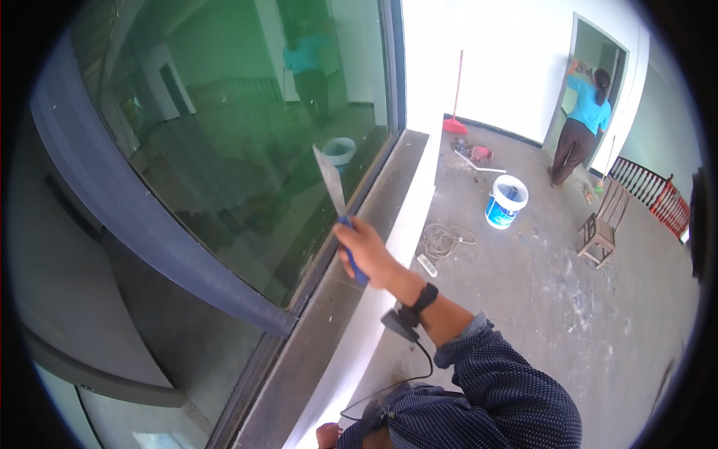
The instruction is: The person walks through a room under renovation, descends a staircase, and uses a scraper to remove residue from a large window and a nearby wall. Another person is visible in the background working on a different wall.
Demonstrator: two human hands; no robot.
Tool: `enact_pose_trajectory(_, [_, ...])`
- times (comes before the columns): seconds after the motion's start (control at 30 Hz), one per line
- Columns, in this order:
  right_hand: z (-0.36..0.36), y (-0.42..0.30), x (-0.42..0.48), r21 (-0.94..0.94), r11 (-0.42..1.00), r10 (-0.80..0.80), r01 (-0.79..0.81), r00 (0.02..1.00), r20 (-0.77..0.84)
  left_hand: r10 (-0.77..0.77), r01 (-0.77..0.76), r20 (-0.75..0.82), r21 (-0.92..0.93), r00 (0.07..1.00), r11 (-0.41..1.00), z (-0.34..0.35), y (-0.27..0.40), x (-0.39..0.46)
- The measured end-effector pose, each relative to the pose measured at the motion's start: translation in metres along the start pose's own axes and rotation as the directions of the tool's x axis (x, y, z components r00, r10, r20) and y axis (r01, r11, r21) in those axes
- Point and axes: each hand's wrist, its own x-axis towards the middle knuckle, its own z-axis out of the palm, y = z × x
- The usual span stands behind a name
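My right hand grips the blue handle of a putty knife. Its metal blade points up and away, in front of the green-tinted window pane; I cannot tell whether it touches the glass. Below the hand runs the dusty window sill, beside the dark metal window track. At the bottom edge, my left hand shows only in part, low by the white wall under the sill. What its fingers do is hidden.
A white-and-blue bucket, a coiled cable with a power strip, and a wooden chair stand or lie on the floor. A red broom leans beyond. Another person stands at the doorway.
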Motion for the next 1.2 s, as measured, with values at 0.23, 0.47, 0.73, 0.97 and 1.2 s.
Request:
enact_pose_trajectory(0.23, [0.017,0.052,-0.058,-0.035,0.992,0.124,-0.122,0.988,0.09,-0.214,0.235,0.242,-0.059,0.946,0.97,-0.007,0.01,-0.002])
enact_pose_trajectory(0.47, [0.002,0.044,-0.031,0.05,0.989,0.14,-0.142,0.989,0.045,-0.445,0.628,0.458,-0.418,0.77,0.657,-0.076,0.101,-0.006])
enact_pose_trajectory(0.73, [0.031,0.074,-0.067,0.045,0.974,0.211,-0.22,0.965,0.156,-0.499,0.68,0.494,-0.312,0.712,0.663,-0.192,0.215,-0.005])
enact_pose_trajectory(0.97, [0.045,0.103,-0.096,-0.175,0.982,0.117,-0.076,0.965,0.236,-0.049,0.045,-0.054,-0.081,0.997,0.996,-0.265,0.262,0.086])
enact_pose_trajectory(1.2, [0.008,0.054,-0.03,0.072,0.995,0.067,-0.074,0.994,0.092,0.158,-0.162,-0.159,-0.008,0.975,0.987,-0.299,0.312,0.158])
